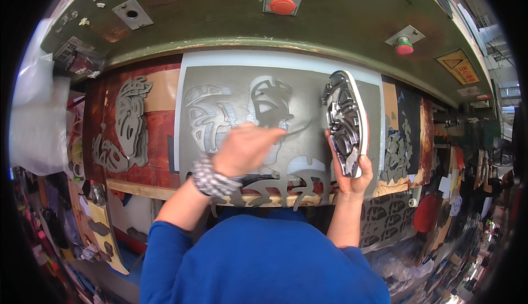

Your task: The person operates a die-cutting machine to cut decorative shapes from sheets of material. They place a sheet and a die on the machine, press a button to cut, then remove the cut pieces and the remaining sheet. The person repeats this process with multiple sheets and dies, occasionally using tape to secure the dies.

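My right hand (353,178) grips the lower end of a cutting die (345,119), a shoe-shaped frame with dark metal shapes inside and a white rim. It stands over the right part of a grey sheet (308,92). The sheet has several shaped openings on its left and along its near edge, with the pale board showing through. Above its middle is my left hand (247,147), smeared by motion, so its fingers are unclear. A thin dark curved line (300,128) shows by its fingertips; I cannot tell if it is held. A checkered cuff wraps my left wrist.
Cut grey pieces (131,119) lie stacked on the red-brown surface at left. Grey scraps (397,152) sit at right. A green machine beam (220,20) spans the far side, with a red button (282,4) and another button (404,46). Plastic sheeting (38,106) hangs at far left.
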`<state>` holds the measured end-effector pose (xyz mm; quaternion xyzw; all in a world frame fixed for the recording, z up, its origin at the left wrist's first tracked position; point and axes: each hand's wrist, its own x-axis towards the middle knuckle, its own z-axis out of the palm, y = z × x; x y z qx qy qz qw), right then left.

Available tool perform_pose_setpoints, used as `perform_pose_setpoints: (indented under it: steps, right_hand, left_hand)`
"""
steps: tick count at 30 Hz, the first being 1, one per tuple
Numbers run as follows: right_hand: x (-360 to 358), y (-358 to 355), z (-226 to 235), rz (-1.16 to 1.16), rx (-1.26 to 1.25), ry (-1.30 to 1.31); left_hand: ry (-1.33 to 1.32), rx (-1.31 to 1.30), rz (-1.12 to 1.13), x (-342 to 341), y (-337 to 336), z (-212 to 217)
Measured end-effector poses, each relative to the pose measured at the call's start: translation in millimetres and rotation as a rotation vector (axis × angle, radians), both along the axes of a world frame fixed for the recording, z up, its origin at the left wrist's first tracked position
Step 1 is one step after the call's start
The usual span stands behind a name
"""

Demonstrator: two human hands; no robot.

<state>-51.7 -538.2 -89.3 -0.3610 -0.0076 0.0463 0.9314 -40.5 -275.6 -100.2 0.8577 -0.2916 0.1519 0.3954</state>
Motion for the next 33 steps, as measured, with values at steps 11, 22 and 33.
perform_pose_setpoints:
  steps: [11, 22, 33]
  right_hand:
    - [-15, -48, -24, -0.157, 0.643, 0.238]
    - [-41, -66, -52, -0.24, 0.939, 0.272]
    - [-39, -62, -36, -0.247, 0.812, 0.287]
  left_hand:
    - [0.024, -0.632, 0.486, 18, 76, 62]
    - [-0.128, -0.363, 0.692, 29, 150, 111]
    - [0.187, 0.585, 0.024, -56, 46, 22]
